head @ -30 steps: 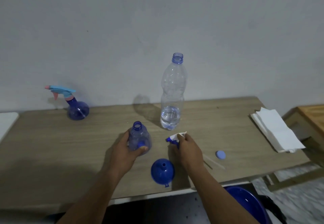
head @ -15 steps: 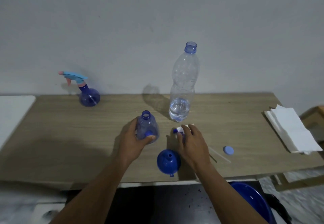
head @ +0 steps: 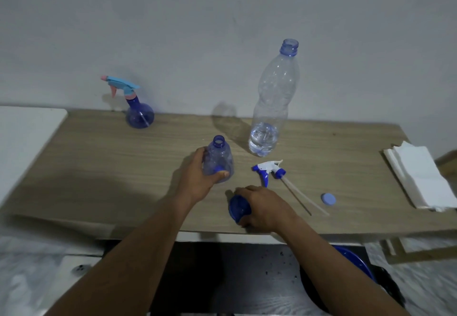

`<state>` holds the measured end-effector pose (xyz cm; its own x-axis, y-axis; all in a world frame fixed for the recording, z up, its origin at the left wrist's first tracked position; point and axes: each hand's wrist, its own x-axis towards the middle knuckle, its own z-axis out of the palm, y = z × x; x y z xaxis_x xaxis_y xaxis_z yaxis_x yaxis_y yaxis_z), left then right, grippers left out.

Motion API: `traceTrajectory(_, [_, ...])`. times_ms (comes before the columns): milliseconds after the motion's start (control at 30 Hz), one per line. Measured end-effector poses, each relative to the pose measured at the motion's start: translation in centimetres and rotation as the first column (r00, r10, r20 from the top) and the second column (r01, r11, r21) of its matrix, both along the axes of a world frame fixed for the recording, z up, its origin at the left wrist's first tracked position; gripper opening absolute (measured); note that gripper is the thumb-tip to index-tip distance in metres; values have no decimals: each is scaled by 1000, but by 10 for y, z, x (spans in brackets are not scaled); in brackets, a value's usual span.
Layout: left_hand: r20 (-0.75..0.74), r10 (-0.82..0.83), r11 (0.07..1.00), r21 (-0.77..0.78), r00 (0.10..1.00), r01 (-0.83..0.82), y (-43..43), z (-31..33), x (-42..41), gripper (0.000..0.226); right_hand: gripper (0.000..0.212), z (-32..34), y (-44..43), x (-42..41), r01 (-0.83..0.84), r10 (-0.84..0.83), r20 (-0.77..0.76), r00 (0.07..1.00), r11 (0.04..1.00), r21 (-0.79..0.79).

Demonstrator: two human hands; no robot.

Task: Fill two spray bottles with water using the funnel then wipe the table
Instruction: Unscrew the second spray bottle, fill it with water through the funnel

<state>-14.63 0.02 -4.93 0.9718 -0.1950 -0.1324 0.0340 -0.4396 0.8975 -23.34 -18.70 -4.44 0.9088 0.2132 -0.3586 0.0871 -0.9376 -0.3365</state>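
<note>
A person's two bare arms reach over a wooden surface [head: 99, 167] set against a plain pale wall [head: 197, 31]. The left hand [head: 197, 177] has its fingers clamped around an uncapped blue-tinted spray bottle [head: 218, 160] standing upright near the middle. The right hand [head: 264, 207] rests on a dark blue funnel [head: 238, 208] lying near the front edge, its fingers curled over the funnel and closed on it.

Just beyond the right hand lies the bottle's removed trigger sprayer head [head: 269, 169], white and blue, with its thin dip tube trailing toward the front edge. A small blue bottle cap [head: 328, 199] lies to the right of it. Behind these stands a tall clear water bottle [head: 274, 103], uncapped and holding only a little water at the bottom. A second spray bottle [head: 138, 113], round, with a light blue and pink trigger fitted, stands at the back left by the wall. A stack of white paper napkins [head: 420, 177] sits at the far right.

The step in hand looks like picking up the funnel for the open bottle. The next move would call for turning the funnel spout-down and seating it in the narrow neck while the left hand steadies the bottle.

Below the front edge, a dark blue basin [head: 356, 261] shows partly behind the right forearm.
</note>
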Motion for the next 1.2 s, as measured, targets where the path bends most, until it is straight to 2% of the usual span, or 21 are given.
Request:
traceTrajectory(33, [0,-1,1000,0,1000,1,0,0,0,71,79,3,-1,-1,52,-52,2,999,997,50])
traceTrajectory(100, [-1,-2,1000,1,1000,2,0,-2,0,72,81,14,-5,-4,209,-218,8,976,944,255])
traceTrajectory(200, [18,1,1000,-7,1000,-1,-1,-6,2,73,73,41,-8,-6,380,-471,-14,882,695,610])
traceTrajectory(333, [-2,18,999,-27,1000,-18,-3,-8,4,74,49,77,0,7,329,-568,-12,823,459,825])
traceTrajectory(400, [-10,33,996,-82,999,-34,-4,-7,3,71,46,90,7,18,285,-579,-25,815,363,887])
traceTrajectory(467, [-16,29,993,-116,999,-31,-5,-7,3,64,49,99,14,28,241,-576,-21,817,308,920])
traceTrajectory(600, [-33,56,985,-160,998,-60,-6,-10,1,64,49,107,27,50,156,-601,44,798,276,948])
traceTrajectory(800, [-96,64,975,-208,993,-83,-7,-12,2,69,56,100,41,66,117,-614,49,788,227,967])
traceTrajectory(1033, [-85,39,974,-221,996,-57,-2,-6,0,67,69,76,41,68,93,-592,105,799,294,951])
traceTrajectory(1133, [-58,25,985,-169,998,-34,-1,-4,0,68,78,66,40,67,102,-571,106,814,320,942])
traceTrajectory(1200, [-51,31,989,-141,998,-38,-1,-2,-2,68,86,61,38,65,120,-544,110,832,370,921])
